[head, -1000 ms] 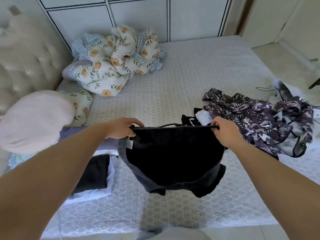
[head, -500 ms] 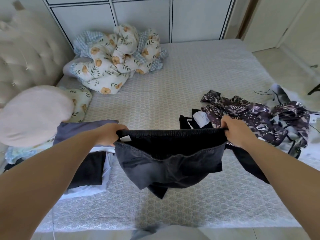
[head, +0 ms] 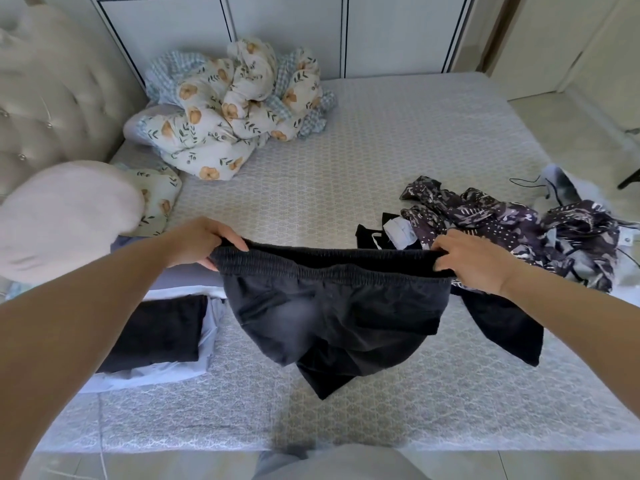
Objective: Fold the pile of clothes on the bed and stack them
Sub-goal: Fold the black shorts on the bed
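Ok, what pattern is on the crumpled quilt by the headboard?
Cream with orange flowers and green leaves, blue gingham reverse, on the quilt; head view.

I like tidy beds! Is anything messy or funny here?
Yes. The flowery quilt sits bunched in a heap at the far corner of the bed, and unfolded patterned clothes lie crumpled on the right.

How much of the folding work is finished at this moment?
Partly done. A folded stack already lies on the bed. The left hand and right hand hold dark shorts by the waistband, unfolded. The unfolded pile remains.
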